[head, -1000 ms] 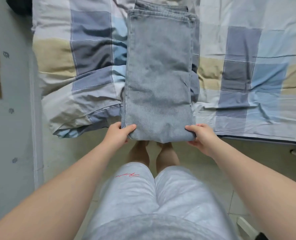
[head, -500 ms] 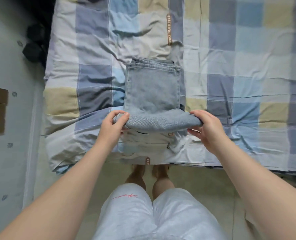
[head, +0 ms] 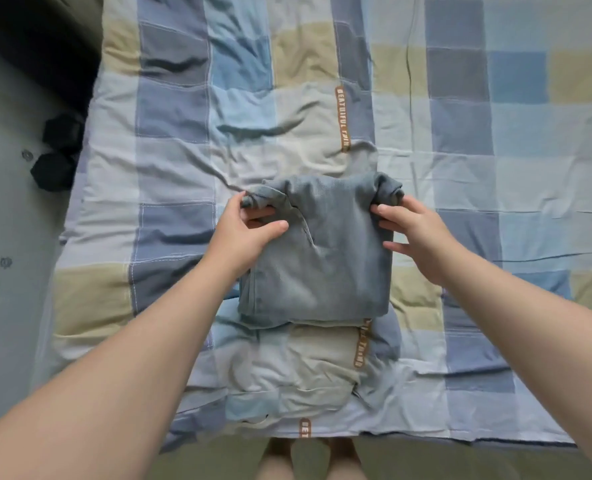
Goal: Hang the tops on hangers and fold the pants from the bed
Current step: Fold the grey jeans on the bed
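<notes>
Checked bedding in blue, grey and beige squares covers the bed (head: 460, 168), its cloth creased, and the pants (head: 329, 265) lie on it near the middle of the view, a little back from the near edge.

On the left hand (head: 249, 233) the fingers (head: 253, 206) are curled round the bunched far-left corner of the pants, with the thumb laid flat on the top layer. The right hand (head: 422, 237) mirrors it. Its fingers (head: 384, 211) are bent in against the rumpled far-right corner, and the thumb touches the right edge lower down. Between the two hands the pants form a thick, roughly square bundle of pale blue-grey denim. Stacked layers show along its near and left sides, and its far corners are puckered where they are gripped.

A brown lettered strip (head: 343, 119) runs along the bedding beyond the bundle. Dark objects (head: 58, 154) sit on the floor left of the bed, too dim to identify. Bare feet (head: 277, 459) show at the bottom edge.
</notes>
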